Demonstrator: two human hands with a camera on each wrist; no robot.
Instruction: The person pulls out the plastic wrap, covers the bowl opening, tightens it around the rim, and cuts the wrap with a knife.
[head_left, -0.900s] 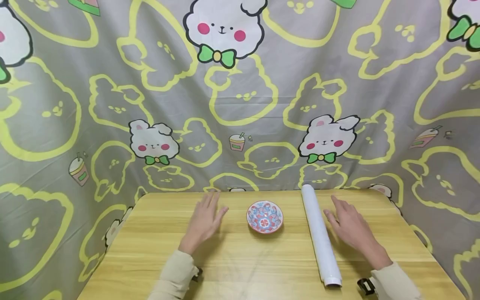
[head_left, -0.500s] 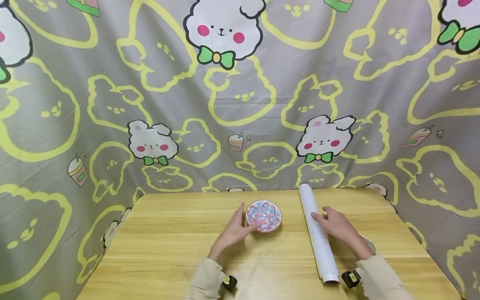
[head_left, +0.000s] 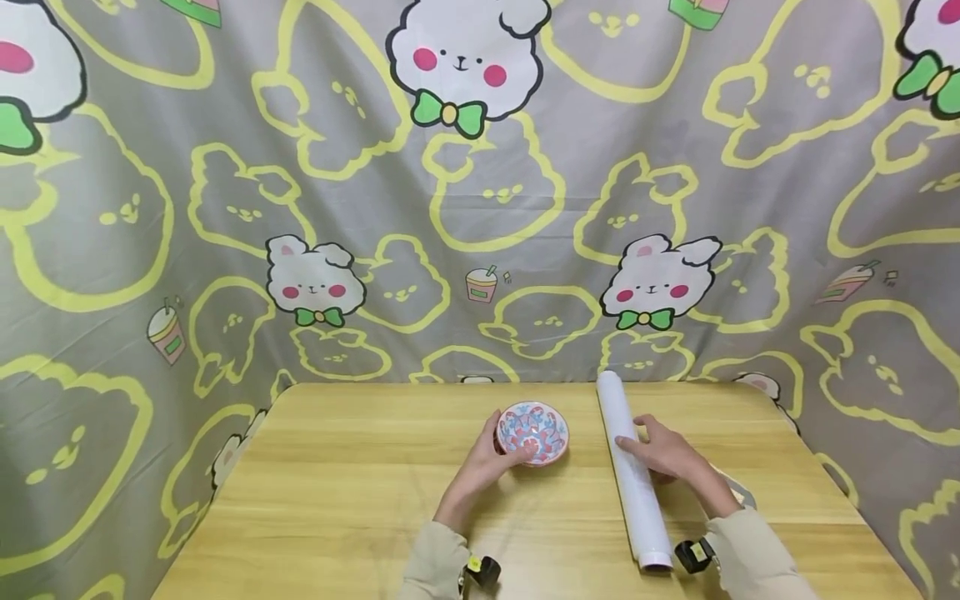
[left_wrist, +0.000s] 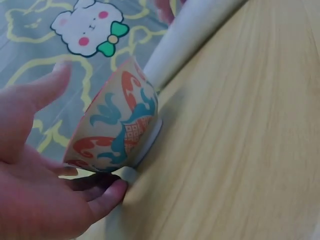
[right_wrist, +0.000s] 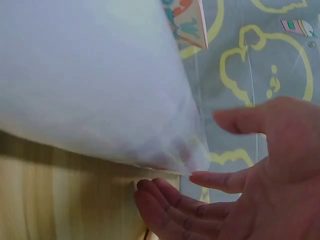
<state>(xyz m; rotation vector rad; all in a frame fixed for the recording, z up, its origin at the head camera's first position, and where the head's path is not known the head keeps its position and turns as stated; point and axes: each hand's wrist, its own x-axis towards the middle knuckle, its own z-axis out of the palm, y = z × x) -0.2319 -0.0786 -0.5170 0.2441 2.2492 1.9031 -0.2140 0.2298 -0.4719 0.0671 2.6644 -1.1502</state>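
A: Standing right here by the wooden table [head_left: 360, 467], and I'm squinting. What's the left hand [head_left: 480, 462] doing?

B: It's loosely cupping the left side of the small patterned bowl [head_left: 536, 429], which is sitting upright on the tabletop. The thumb is hanging over the rim, well spread from the fingers, which are lying low by the outer wall. I'm not seeing a real pinch.

A: And the right hand [head_left: 667, 454]?

B: Hovering at the right side of the cling film roll [head_left: 637, 492], thumb over the top, fingers relaxed, not wrapping round it. Can't tell if a fingertip is touching. The roll is lying lengthwise right of the bowl, with a gap between them.

A: Looking fragile to you?

B: The bowl's looking like glazed ceramic, so I'm guessing stiff, lightish, a bit slick and easy to chip. I'd be going thumb inside the rim, fingers under the wall. I'm betting the roll is firm, slippery and keen on rolling off, so I'd be holding it round the middle, nails off the film.
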